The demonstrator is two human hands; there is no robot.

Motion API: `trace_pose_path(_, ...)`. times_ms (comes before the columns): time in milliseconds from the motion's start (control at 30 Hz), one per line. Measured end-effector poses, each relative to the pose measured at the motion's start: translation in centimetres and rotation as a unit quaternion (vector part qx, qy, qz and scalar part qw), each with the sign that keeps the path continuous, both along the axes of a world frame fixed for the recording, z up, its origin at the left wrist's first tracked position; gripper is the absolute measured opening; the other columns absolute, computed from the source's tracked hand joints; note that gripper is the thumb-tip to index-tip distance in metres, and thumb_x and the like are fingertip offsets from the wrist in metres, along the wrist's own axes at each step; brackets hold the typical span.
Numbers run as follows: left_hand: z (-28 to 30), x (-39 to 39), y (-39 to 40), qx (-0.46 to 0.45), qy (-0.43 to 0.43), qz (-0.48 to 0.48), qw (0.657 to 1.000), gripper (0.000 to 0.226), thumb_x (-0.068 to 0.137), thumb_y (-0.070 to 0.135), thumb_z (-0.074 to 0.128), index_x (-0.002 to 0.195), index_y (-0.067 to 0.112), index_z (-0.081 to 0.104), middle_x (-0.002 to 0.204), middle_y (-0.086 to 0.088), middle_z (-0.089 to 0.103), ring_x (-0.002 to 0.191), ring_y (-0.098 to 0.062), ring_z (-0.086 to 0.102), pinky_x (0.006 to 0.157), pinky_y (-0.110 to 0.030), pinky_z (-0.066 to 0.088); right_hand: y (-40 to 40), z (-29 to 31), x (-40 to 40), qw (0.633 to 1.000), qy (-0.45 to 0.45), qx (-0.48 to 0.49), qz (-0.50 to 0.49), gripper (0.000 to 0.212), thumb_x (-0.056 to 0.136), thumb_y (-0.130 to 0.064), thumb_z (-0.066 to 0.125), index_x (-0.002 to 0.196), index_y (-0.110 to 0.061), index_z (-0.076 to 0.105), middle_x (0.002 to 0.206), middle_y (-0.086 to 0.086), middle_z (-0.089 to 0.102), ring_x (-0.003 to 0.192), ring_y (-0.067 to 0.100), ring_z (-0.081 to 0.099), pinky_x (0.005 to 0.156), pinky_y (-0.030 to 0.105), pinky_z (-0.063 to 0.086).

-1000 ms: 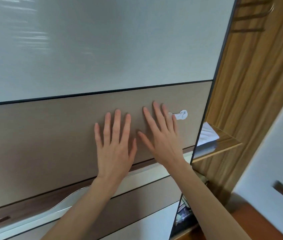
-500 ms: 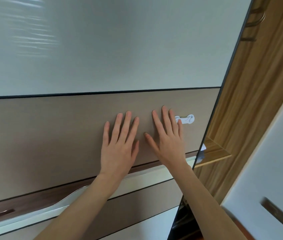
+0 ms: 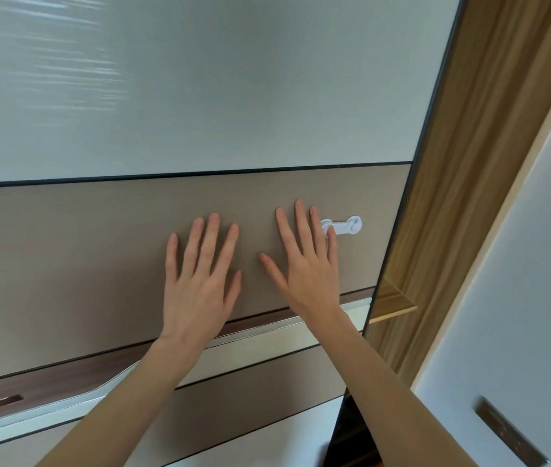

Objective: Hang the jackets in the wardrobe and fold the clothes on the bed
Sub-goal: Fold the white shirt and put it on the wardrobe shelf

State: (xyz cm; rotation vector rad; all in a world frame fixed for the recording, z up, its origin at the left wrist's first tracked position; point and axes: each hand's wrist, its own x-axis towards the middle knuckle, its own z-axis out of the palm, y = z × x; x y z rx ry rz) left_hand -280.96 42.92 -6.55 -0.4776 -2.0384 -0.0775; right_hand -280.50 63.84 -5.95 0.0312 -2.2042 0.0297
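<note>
Filling most of the view, the sliding wardrobe door (image 3: 200, 96) stands upright, its long axis vertical, with a pale glossy panel above a taupe band (image 3: 65, 247). Both hands lie flat on that band, side by side and apart, fingers pointing up. Left hand (image 3: 196, 291) has straight fingers, slightly spread; right hand (image 3: 307, 274) likewise, its little finger just beside a white plastic latch (image 3: 343, 226) lying horizontally. Past the door's dark right edge shows the wardrobe's wood-grain interior (image 3: 469, 163) with a shelf (image 3: 395, 299).
</note>
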Motion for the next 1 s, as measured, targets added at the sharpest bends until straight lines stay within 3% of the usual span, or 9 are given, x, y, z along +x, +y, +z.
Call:
trace_pose_path(167,-0.4,0.6,-1.8,0.070,0.030,0.050,0.996,0.072,0.103,0.038,0.054,0.164,0.010,0.028,0.166,-0.024,0.024,0.156,-0.041,0.022,0.125,-0.065,0.016,4.7,-0.4,-0.4,1.000,-0.004,0.012,-0.024,0.079,0.105,-0.067,0.039,0.167,-0.027,0.011,0.175,0.005,0.006,0.162,0.028,0.005,0.128,0.055,0.016)
trace_pose_path(300,-0.5,0.2,-2.5,0.037,0.009,0.034,0.999,0.070,0.103,0.035,0.052,0.165,0.012,0.027,0.171,-0.020,0.019,0.160,-0.035,0.016,0.125,-0.065,0.017,7.3,-0.7,-0.6,0.998,0.006,-0.008,-0.054,0.081,0.105,-0.066,0.039,0.167,-0.021,0.013,0.174,0.010,0.009,0.161,0.031,0.007,0.126,0.057,0.018)
trace_pose_path(433,-0.4,0.0,-0.2,0.002,-0.003,0.008,1.000,0.068,0.104,0.034,0.050,0.165,0.012,0.027,0.174,-0.015,0.013,0.161,-0.032,0.012,0.127,-0.060,0.016,6.8,-1.4,-0.1,0.997,0.037,-0.031,-0.056,0.070,0.108,-0.056,0.042,0.166,-0.025,0.020,0.173,0.012,0.014,0.160,0.034,0.013,0.126,0.058,0.020)
trace_pose_path(700,-0.7,0.3,3.1,0.009,-0.009,0.004,1.000,0.069,0.103,0.035,0.050,0.165,0.014,0.028,0.173,-0.016,0.018,0.160,-0.035,0.017,0.127,-0.063,0.012,10.2,-2.3,-0.4,0.993,-0.042,-0.101,-0.037,0.071,0.107,-0.063,0.030,0.167,-0.032,0.005,0.175,-0.001,-0.001,0.162,0.026,-0.003,0.127,0.057,0.016)
trace_pose_path(833,-1.8,0.1,3.3,0.011,-0.019,0.015,1.000,0.069,0.103,0.036,0.047,0.165,0.015,0.026,0.173,-0.016,0.015,0.161,-0.033,0.014,0.127,-0.064,0.007,12.9,-2.2,-0.4,0.991,-0.044,-0.124,-0.005,0.075,0.107,-0.060,0.036,0.167,-0.029,0.004,0.175,-0.001,-0.003,0.162,0.027,-0.005,0.128,0.057,0.015)
trace_pose_path(1000,-2.2,-0.6,4.1,-0.026,-0.017,-0.001,1.000,0.066,0.106,0.032,0.044,0.167,0.019,0.022,0.175,-0.009,0.013,0.161,-0.027,0.016,0.128,-0.059,0.014,15.2,-1.9,-0.5,0.986,-0.040,-0.164,0.018,0.075,0.107,-0.059,0.038,0.167,-0.028,0.006,0.175,-0.001,-0.005,0.161,0.028,-0.006,0.129,0.052,0.014)
